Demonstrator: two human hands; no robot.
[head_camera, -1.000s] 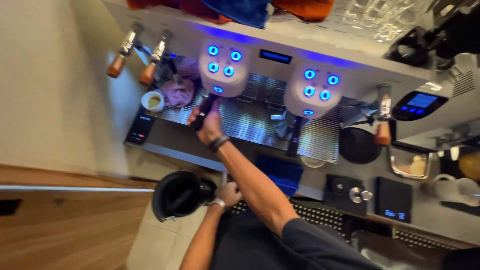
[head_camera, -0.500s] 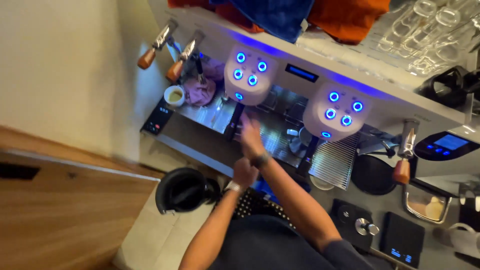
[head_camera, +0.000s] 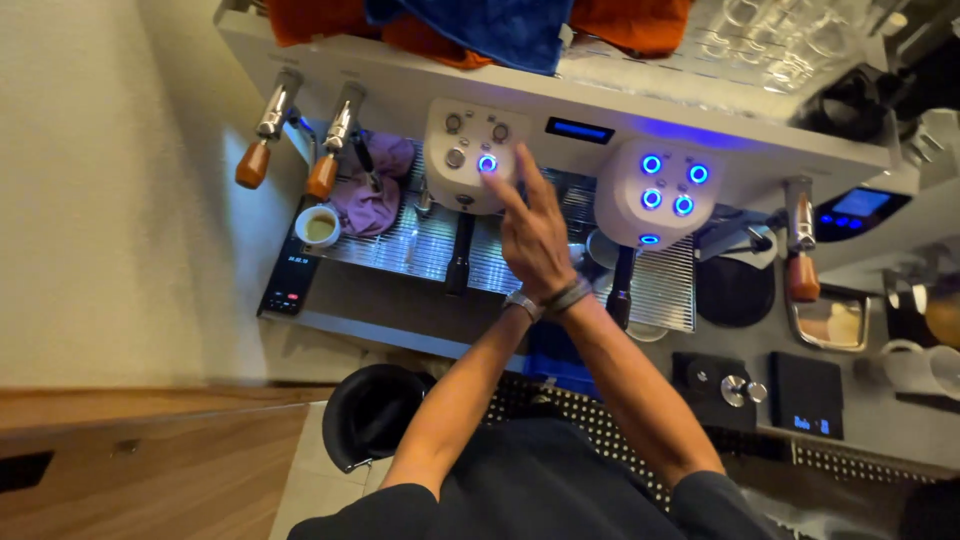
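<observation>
Both forearms reach forward from the bottom of the view and cross near the wrists in front of the coffee machine (head_camera: 400, 95). The right hand (head_camera: 532, 232) is the one plainly in sight: its arm rises from the lower right, a dark band around the wrist, and the hand is lifted with the back facing the camera. Its fingers (head_camera: 530, 175) are spread and stretched out, gripping nothing, and one fingertip reaches up to the lit blue button (head_camera: 487, 163) on the left button panel (head_camera: 468, 152); whether it presses or only meets the button cannot be told.

The left arm comes up from the lower left with a watch (head_camera: 520, 302) on its wrist and runs under the right hand. The left hand is hidden behind the right one, so how open it is and whether it holds anything cannot be told.

Just below the left button panel and left of the hands, a dark handle (head_camera: 459, 255) hangs over the metal drip tray (head_camera: 420, 240). Further left stand a small cup (head_camera: 319, 227) and a purple cloth (head_camera: 372, 190). To the right of the hands is a second panel (head_camera: 668, 195) with several blue lights, well apart from the fingers.
</observation>
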